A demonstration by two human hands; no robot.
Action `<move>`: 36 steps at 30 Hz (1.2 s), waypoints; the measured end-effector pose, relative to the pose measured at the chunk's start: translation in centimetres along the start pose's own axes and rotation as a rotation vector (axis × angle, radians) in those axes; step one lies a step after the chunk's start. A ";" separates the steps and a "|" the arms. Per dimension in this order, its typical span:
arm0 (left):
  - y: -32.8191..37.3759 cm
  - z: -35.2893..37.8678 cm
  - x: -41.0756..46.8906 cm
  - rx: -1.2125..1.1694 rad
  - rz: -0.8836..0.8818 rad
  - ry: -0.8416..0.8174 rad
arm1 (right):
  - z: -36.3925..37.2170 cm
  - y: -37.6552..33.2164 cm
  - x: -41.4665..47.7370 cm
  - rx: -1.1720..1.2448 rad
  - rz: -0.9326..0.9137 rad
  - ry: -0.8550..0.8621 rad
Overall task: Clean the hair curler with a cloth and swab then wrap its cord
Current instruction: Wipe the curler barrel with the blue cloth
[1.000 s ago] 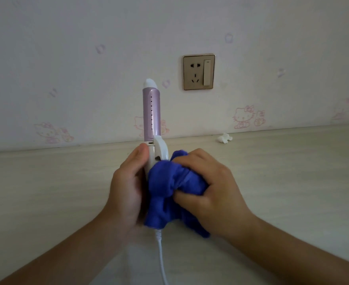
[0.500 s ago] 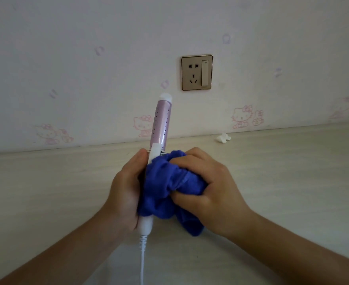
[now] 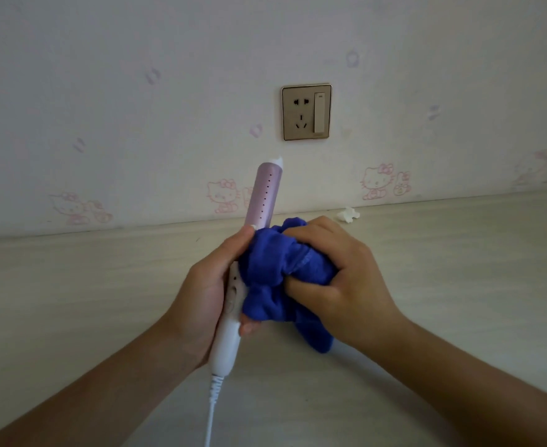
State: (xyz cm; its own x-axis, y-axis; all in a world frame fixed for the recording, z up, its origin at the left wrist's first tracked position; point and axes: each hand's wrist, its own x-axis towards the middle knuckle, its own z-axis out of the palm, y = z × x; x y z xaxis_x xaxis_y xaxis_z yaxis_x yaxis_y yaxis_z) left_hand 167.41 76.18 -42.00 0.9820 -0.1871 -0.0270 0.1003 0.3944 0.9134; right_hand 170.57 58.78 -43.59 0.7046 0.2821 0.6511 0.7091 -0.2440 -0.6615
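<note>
The hair curler (image 3: 265, 195) has a pink barrel with a white tip and a white handle. It stands nearly upright, leaning slightly right, above the table. My left hand (image 3: 201, 295) grips its white handle, thumb up near the barrel's base. My right hand (image 3: 339, 279) clutches a bunched blue cloth (image 3: 275, 272) pressed against the right side of the curler where handle meets barrel. The white cord (image 3: 212, 411) hangs down from the handle's end to the bottom of the view.
A pale wooden table (image 3: 72, 301) runs to the wall. A small white crumpled scrap (image 3: 347, 215) lies at the back near the wall. A gold wall socket with a switch (image 3: 306, 111) sits above it.
The curler has tilted right and slid up in my left hand, so more white handle shows below. The blue cloth has shifted along the handle toward the barrel base.
</note>
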 end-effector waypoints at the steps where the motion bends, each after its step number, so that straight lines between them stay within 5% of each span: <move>1: 0.0 0.1 0.0 0.030 -0.005 0.002 | -0.2 0.1 0.2 0.017 0.027 0.045; 6: 0.9 0.1 -0.2 0.136 -0.123 0.000 | -1.1 0.4 0.9 0.049 0.144 0.203; 14: -0.6 -0.3 0.3 0.126 0.024 0.257 | 0.8 -0.6 -0.6 -0.036 -0.016 -0.111; 22: -1.2 0.7 -0.5 0.458 -0.022 0.212 | -1.3 0.8 1.2 0.012 0.173 0.240; 27: -1.7 -0.7 2.2 0.600 -0.073 0.357 | 0.7 0.9 0.3 -0.029 0.112 0.018; 31: -3.4 -1.1 3.2 0.605 -0.047 0.426 | -0.5 2.1 1.5 -0.037 0.203 0.132; 34: -4.7 -0.6 1.6 0.569 -0.005 0.309 | -2.9 3.0 2.6 -0.014 0.286 0.282; 36: -4.9 -1.0 0.8 0.504 -0.019 0.217 | -2.9 2.9 2.4 -0.019 0.282 0.235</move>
State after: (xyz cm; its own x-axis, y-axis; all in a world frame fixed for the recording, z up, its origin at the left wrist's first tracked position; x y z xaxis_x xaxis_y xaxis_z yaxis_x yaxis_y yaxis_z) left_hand 167.86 74.95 -46.92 0.9966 0.0211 -0.0795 0.0812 -0.0971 0.9920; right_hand 174.45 56.03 -42.85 0.8580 -0.0194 0.5133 0.4849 -0.2991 -0.8218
